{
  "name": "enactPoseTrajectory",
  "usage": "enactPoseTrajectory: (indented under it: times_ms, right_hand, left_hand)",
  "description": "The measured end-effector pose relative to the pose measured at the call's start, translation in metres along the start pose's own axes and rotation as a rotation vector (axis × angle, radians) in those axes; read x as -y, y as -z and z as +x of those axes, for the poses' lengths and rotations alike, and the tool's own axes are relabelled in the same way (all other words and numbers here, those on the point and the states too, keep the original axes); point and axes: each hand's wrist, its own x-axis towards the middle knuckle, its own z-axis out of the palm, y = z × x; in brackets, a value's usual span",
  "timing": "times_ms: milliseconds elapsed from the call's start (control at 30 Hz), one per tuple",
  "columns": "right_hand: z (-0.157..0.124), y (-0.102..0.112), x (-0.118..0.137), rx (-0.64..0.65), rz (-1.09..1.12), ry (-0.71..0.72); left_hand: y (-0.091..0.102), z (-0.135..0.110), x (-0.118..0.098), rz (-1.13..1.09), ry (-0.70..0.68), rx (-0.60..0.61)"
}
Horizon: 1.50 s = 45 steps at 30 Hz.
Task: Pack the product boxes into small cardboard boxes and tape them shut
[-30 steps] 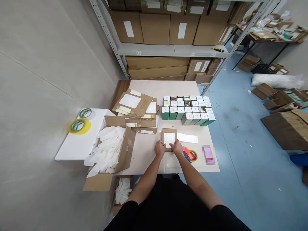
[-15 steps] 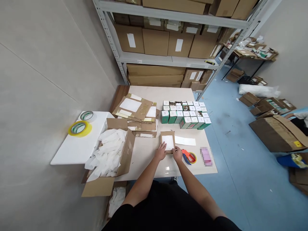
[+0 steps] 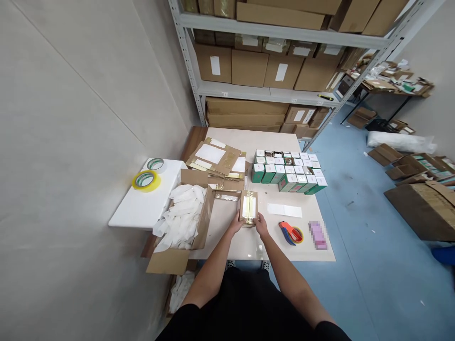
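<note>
Your left hand, right hand: fingers holding small brown cardboard box. Red-and-blue tape dispenser right of fingers; white paper strip ahead-right.

Clock centred on held carton. Sliver of a lane at 12, pinched between flattened cardboard, 11, and green-white boxes, 1–2. Open carton walls off 9; bare tabletop at 8. Paper strip, 3, lies flat, passable above; tape dispenser obstructs 4.

I see cartons on a metal shelf, top centre. A long white bundle lies at right.
</note>
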Motion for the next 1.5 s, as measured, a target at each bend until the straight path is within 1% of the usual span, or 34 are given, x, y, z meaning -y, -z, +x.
enactPoseTrajectory:
  times_ms: [67, 133, 233, 333, 533, 733, 867, 1000, 1067, 1133, 1267, 1400, 1500]
  right_hand:
    - [-0.001, -0.003, 0.002, 0.052, 0.073, -0.008]
    - [-0.003, 0.0, 0.007, 0.064, 0.113, -0.013]
    - [-0.005, 0.015, 0.021, 0.077, 0.15, 0.021]
    - [-0.005, 0.034, 0.039, 0.096, 0.164, 0.066]
    - [0.0, 0.069, 0.081, 0.189, 0.169, 0.157]
    - [-0.001, 0.092, 0.117, 0.325, 0.173, 0.262]
    - [-0.008, 0.105, 0.132, 0.413, 0.164, 0.281]
    - [-0.02, 0.113, 0.144, 0.511, 0.123, 0.296]
    - [-0.029, 0.111, 0.15, 0.573, 0.086, 0.318]
    - [-0.042, 0.104, 0.156, 0.639, 0.057, 0.356]
    - [-0.08, 0.074, 0.165, 0.8, 0.045, 0.42]
    - [-0.136, 0.036, 0.161, 0.985, 0.027, 0.44]
    - [-0.188, 0.009, 0.146, 1.13, -0.006, 0.457]
  left_hand:
    - [-0.004, -0.002, -0.005, -0.025, 0.042, 0.004]
    - [-0.006, -0.006, -0.011, -0.066, 0.046, 0.025]
    - [-0.01, -0.015, -0.02, -0.111, -0.004, 0.043]
    - [-0.019, -0.026, -0.03, -0.123, -0.073, 0.02]
    - [-0.055, -0.044, -0.062, -0.135, -0.194, -0.077]
    - [-0.083, -0.066, -0.093, -0.096, -0.273, -0.206]
    - [-0.1, -0.086, -0.1, -0.085, -0.296, -0.301]
    - [-0.113, -0.112, -0.098, -0.091, -0.317, -0.404]
    - [-0.115, -0.129, -0.096, -0.113, -0.335, -0.458]
    - [-0.113, -0.149, -0.094, -0.14, -0.366, -0.527]
    - [-0.099, -0.201, -0.088, -0.181, -0.41, -0.699]
    - [-0.08, -0.267, -0.074, -0.221, -0.467, -0.876]
    - [-0.069, -0.325, -0.053, -0.272, -0.501, -1.01]
